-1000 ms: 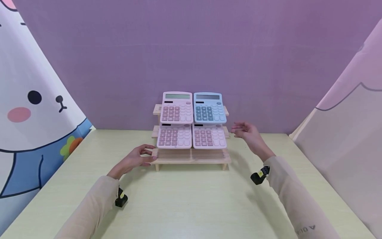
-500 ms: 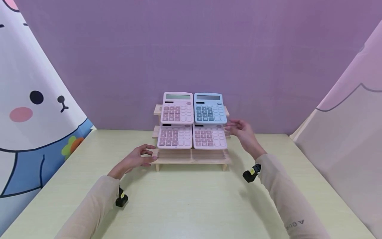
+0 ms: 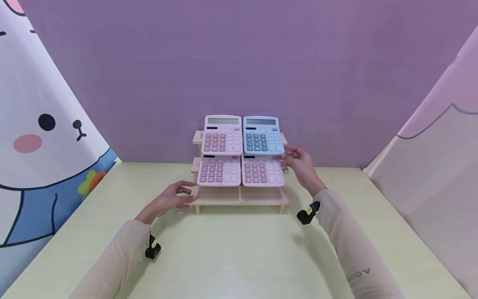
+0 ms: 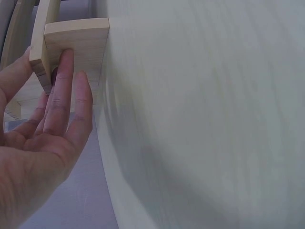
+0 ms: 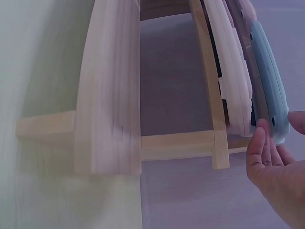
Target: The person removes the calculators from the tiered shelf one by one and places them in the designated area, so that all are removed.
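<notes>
A tiered wooden stand (image 3: 240, 196) holds two pink-and-white calculators, one left (image 3: 218, 177) and one right (image 3: 274, 177), on its middle tier. Above them lean another pink calculator (image 3: 223, 135) on the left and a blue calculator (image 3: 263, 136) on the right. My left hand (image 3: 172, 198) grips the left end of the lowest board, thumb on one side and fingers under it in the left wrist view. My right hand (image 3: 301, 166) is at the blue calculator's lower right corner. In the right wrist view, its fingers (image 5: 258, 145) and thumb lie on opposite sides of that corner.
The pale table (image 3: 231, 253) stretches in front of and to both sides of the stand. A purple backdrop (image 3: 239, 58) rises close behind. Cartoon-printed cloth (image 3: 48, 166) hangs at the left, and a pale cloth (image 3: 440, 178) at the right.
My right hand has moved left from beside the stand to the blue calculator's corner. My left hand keeps its place on the stand, and the calculators sit as before.
</notes>
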Motion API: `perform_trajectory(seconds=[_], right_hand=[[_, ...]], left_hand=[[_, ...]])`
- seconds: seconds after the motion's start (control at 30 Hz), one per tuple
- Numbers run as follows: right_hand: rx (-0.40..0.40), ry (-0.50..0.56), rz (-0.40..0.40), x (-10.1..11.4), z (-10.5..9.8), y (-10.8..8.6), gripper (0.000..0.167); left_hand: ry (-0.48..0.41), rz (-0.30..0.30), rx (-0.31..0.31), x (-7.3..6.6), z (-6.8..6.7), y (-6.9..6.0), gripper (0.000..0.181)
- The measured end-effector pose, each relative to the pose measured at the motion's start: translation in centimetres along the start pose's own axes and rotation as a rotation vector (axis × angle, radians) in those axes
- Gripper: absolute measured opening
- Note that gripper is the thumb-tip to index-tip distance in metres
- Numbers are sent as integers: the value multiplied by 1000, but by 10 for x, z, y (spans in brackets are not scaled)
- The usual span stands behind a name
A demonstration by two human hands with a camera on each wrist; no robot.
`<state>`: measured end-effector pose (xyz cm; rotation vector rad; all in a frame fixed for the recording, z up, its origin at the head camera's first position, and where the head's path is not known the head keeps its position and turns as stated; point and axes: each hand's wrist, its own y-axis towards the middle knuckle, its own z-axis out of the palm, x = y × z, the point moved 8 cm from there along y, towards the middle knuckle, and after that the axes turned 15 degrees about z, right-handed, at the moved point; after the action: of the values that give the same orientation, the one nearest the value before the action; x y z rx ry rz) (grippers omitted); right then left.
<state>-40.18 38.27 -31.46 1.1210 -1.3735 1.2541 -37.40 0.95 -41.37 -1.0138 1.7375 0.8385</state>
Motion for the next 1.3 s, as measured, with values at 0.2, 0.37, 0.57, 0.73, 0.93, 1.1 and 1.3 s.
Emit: perform_trajectory(seconds=[0.2,0.37,0.57,0.73,0.93,1.1,1.3], right_hand=[[-40,6,21,0,1,5,45],[-55,18,35,1,4,5,45],[-70,30,26,2,7,3,44],[-64,56,9,3,9,1,43],[-47,115,33,3,11,0,44],[-46,170,56,2,11,1,44],[-51,224,55,2,12,1,43]], left_hand=[[-1,-8,-2,0,0,0,64],[-6,-4,-4,0,1,0,62],[-15,4,-1,-2,2,0,61],[-22,5,-1,-2,2,-1,60],[-24,3,-5,-2,1,-1,61],[-27,3,-9,-2,1,-1,60],[-20,-3,-10,-1,0,-1,62]])
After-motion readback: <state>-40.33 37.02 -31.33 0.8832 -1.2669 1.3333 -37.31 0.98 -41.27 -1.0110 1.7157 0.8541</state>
